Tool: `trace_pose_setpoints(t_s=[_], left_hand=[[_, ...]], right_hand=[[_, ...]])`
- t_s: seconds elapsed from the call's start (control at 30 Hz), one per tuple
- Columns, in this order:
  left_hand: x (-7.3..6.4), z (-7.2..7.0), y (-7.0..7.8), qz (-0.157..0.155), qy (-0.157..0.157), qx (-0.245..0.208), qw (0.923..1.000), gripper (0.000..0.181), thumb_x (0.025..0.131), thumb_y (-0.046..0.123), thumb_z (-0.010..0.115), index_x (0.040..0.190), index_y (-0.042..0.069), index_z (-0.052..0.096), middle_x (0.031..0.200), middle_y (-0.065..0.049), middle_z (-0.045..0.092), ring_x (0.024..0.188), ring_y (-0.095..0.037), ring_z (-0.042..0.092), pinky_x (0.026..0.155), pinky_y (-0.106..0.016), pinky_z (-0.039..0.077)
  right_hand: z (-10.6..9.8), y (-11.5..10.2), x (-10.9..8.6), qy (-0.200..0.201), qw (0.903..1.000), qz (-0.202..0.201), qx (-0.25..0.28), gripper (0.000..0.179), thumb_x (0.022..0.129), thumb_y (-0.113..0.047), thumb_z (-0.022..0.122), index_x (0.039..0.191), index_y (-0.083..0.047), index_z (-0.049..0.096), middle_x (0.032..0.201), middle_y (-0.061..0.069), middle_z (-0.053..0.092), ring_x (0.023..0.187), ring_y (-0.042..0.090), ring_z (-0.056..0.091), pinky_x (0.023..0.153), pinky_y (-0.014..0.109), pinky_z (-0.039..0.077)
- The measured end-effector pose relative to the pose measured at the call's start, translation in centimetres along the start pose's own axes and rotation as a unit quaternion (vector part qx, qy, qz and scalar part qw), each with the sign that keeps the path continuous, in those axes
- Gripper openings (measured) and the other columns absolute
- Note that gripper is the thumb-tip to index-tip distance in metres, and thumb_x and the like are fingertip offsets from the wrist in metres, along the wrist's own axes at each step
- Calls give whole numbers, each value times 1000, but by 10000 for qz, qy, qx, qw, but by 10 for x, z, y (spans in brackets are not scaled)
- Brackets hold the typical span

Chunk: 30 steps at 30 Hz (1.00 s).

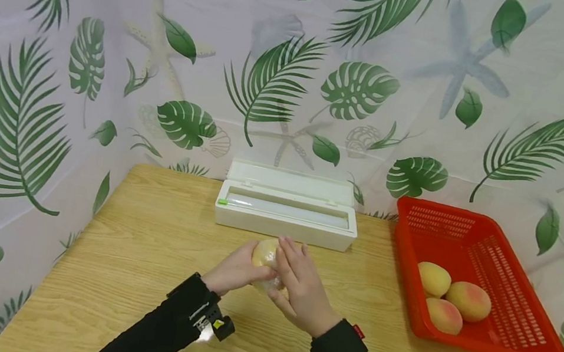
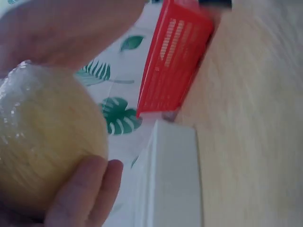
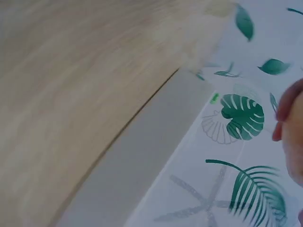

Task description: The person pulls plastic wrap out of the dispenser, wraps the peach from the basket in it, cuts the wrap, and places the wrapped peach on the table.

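A yellow peach wrapped in clear cling film is held up over the table in front of the white box. My left hand grips it from the left, thumb across its near side. In the left wrist view the film on the peach looks shiny and wrinkled, and the fingers curl round its lower side. My right hand lies against the peach's right side, fingers fairly straight and touching the film. Only a sliver of the peach shows at the right edge of the right wrist view.
A white cling film box with its lid raised stands at the table's back, a film roll inside. To the right, a red plastic basket holds three peaches. A leaf-printed cloth hangs behind the wooden table.
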<state>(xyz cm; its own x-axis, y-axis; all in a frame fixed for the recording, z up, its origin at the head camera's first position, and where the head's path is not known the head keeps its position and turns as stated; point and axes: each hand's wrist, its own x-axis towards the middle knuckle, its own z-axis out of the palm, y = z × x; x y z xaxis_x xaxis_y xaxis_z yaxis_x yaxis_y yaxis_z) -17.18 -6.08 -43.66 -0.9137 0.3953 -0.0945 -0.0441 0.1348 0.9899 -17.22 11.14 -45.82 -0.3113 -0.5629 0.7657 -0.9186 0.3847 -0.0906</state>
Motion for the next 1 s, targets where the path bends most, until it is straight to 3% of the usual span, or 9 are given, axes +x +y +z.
trace_pose_setpoints(t_s=[0.1, 0.27, 0.33, 0.4, 0.57, 0.63, 0.77, 0.87, 1.0], left_hand=[[0, -5, 5, 146, -28, 373, 9992, 68, 71, 13, 68, 126, -3, 30, 110, -17, 46, 92, -24, 51, 72, -33, 46], [-5, -9, 17, 968, -257, 1348, 9858, 79, 65, 12, 73, 132, 2, 33, 119, -12, 41, 96, -22, 47, 73, -32, 45], [-7, -8, 18, 1240, -253, 1516, 9803, 84, 65, 13, 74, 135, 4, 30, 122, -9, 41, 96, -19, 47, 72, -29, 45], [-8, -5, 18, 1380, -207, 1347, 9810, 84, 66, 12, 74, 137, 6, 28, 124, -8, 40, 96, -18, 47, 72, -27, 46], [-9, 1, 18, 1668, -165, 81, 9858, 72, 74, 0, 65, 135, 2, 27, 128, -15, 37, 98, -23, 47, 74, -29, 46], [-9, 3, 18, 1864, -214, -177, 9821, 71, 77, -1, 64, 135, 0, 24, 130, -19, 32, 100, -25, 45, 76, -29, 45], [-9, 5, 18, 2114, -178, -285, 9768, 70, 81, 11, 64, 137, 3, 23, 134, -17, 29, 101, -23, 44, 76, -28, 45], [-9, 7, 15, 2350, -46, -15, 9720, 66, 84, 17, 61, 137, 4, 25, 130, -16, 32, 98, -22, 45, 74, -28, 46], [-9, 9, 10, 2738, 202, 651, 9594, 61, 87, 18, 57, 137, 2, 26, 131, -18, 31, 98, -24, 44, 74, -28, 45]], right_hand=[[-4, -4, -1, 376, 9874, 790, 1317, 58, 95, -37, 34, 134, 4, 29, 137, 16, 32, 125, 28, 28, 101, 40, 23], [-13, -6, 11, 660, 9174, 2148, 3284, 71, 88, -39, 50, 136, 4, 21, 140, 14, 26, 125, 29, 26, 98, 44, 26], [-16, -6, 15, 442, 9038, 2369, 3536, 75, 86, -42, 52, 137, 3, 21, 138, 18, 26, 124, 29, 28, 95, 44, 31], [-17, -8, 17, 343, 8949, 2458, 3708, 74, 85, -44, 51, 135, 3, 26, 134, 22, 31, 119, 26, 36, 90, 38, 38], [-16, -13, 23, 515, 8776, 2522, 4044, 73, 85, -48, 49, 134, 3, 29, 130, 24, 34, 111, 19, 43, 83, 26, 42], [-16, -16, 25, 590, 8801, 2548, 3962, 74, 83, -46, 54, 135, 1, 29, 131, 22, 34, 113, 20, 42, 86, 25, 41], [-14, -18, 27, 783, 9050, 2471, 3372, 67, 84, -38, 57, 133, 1, 32, 130, 21, 37, 113, 20, 42, 83, 25, 42], [-13, -19, 26, 958, 9241, 2310, 2889, 62, 88, -39, 50, 129, 5, 36, 125, 24, 40, 105, 19, 46, 75, 26, 44], [-10, -19, 22, 1081, 9352, 2222, 2536, 61, 90, -41, 44, 125, 8, 38, 124, 24, 41, 104, 19, 46, 73, 24, 45]])
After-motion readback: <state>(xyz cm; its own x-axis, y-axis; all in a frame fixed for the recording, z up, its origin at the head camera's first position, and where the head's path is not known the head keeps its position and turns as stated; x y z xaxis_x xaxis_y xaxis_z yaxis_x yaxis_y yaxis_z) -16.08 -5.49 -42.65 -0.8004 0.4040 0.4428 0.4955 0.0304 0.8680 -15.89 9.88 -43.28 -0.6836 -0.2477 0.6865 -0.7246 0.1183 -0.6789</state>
